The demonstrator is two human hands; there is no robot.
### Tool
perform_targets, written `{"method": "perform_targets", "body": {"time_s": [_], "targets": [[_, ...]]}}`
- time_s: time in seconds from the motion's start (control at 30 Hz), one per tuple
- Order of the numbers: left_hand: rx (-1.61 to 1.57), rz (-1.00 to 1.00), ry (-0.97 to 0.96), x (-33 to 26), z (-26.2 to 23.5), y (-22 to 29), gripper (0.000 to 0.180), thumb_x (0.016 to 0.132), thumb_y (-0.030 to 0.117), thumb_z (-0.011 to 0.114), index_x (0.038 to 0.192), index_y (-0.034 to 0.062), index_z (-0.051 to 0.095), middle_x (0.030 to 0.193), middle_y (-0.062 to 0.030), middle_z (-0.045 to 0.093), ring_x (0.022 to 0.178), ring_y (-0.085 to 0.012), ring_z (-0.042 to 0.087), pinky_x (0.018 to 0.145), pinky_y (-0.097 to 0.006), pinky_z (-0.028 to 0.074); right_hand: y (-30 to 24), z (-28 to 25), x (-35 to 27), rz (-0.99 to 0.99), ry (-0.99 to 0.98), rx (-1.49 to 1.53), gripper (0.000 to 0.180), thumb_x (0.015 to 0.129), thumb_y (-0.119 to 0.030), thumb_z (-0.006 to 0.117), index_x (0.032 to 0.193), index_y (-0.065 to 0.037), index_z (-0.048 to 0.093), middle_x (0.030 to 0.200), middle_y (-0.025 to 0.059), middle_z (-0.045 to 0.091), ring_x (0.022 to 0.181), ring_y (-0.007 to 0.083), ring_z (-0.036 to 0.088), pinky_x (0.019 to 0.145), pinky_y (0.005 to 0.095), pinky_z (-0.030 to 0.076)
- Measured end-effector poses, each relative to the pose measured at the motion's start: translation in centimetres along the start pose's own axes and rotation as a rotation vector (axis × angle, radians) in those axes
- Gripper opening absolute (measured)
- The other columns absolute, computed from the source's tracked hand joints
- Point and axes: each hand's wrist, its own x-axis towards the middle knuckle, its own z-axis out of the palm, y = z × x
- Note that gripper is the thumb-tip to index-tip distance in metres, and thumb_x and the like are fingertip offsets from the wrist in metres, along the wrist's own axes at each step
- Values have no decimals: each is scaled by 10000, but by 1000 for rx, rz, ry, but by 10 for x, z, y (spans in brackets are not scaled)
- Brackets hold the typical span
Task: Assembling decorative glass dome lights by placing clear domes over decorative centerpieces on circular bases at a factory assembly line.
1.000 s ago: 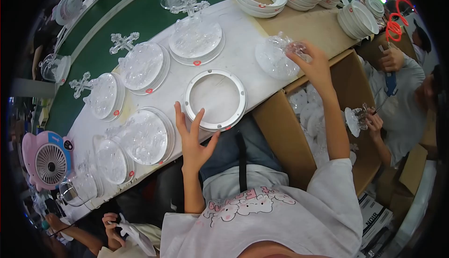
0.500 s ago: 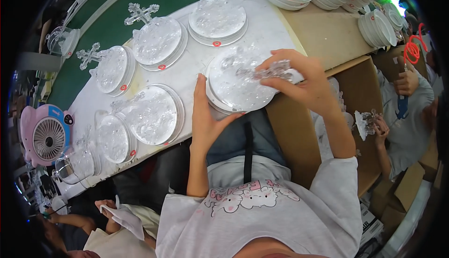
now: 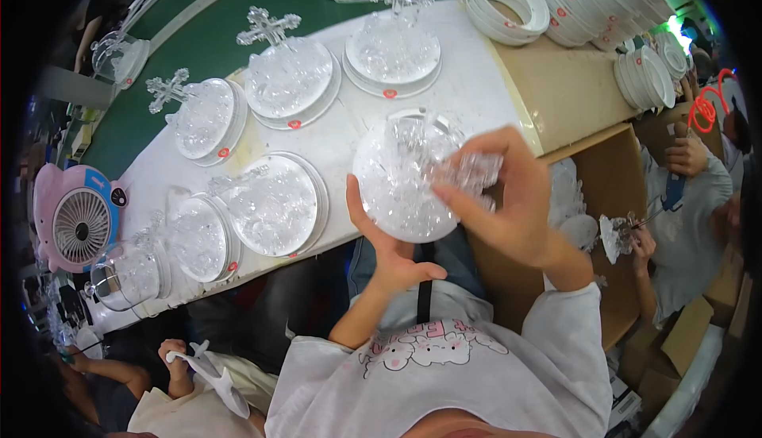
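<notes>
Clear plastic dome [image 3: 401, 192] sits at centre, at the white table's [image 3: 333, 140] near edge. Left hand [image 3: 381, 243] cups it from 6 o'clock, fingers spread. Right hand [image 3: 508, 196] pinches a crystal piece [image 3: 472, 172] at its 3 o'clock side. Finished domes with crosses [image 3: 290, 77] stand at 11 o'clock; stacked white rings [image 3: 508, 1] at 1 o'clock.

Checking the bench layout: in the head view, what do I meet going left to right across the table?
Pink fan → clear dome → left hand → held clear round piece → right hand → stacked white rings.
</notes>
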Motion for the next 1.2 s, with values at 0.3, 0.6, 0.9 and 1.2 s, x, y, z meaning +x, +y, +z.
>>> {"method": "perform_targets", "body": {"time_s": [0.3, 0.6, 0.9, 1.2], "targets": [[-192, -482, -101, 31, -21, 25, 582, 973, 486, 271, 1367, 63, 333, 1306, -164, 464, 1187, -281, 491, 999, -413, 413, -25, -30, 18, -525, -222, -376, 487, 705, -165, 741, 1155, -87, 574, 1177, 103, 579, 989, 275, 587, 783, 349, 499], [-211, -770, -71, 31, -23, 26, 646, 978, 509, 178, 1381, 26, 328, 1335, -156, 458, 1205, -243, 483, 1011, -365, 389, 5, -30, 29, -383, -519, -151, 258, 666, -50, 737, 914, -70, 672, 902, 33, 665, 817, 226, 634, 696, 317, 505], [1065, 99, -272, 28, -50, 12, 872, 698, 130, 778, 1390, -26, 272, 1432, -216, 294, 1352, -363, 262, 1079, -428, 256, 35, -40, 46, -60, -90, -172, 175, 791, -7, 678, 961, 12, 640, 920, 60, 667, 840, 124, 642, 730, 245, 543], [1106, 41, -324, 27, -54, -9, 1167, 577, 191, 862, 1440, -11, 102, 1473, -252, 161, 1362, -401, 207, 1098, -448, 233, 57, -24, 49, 4, -134, -312, 196, 812, -119, 682, 980, -24, 648, 881, 56, 660, 792, 113, 622, 662, 260, 535]]}}
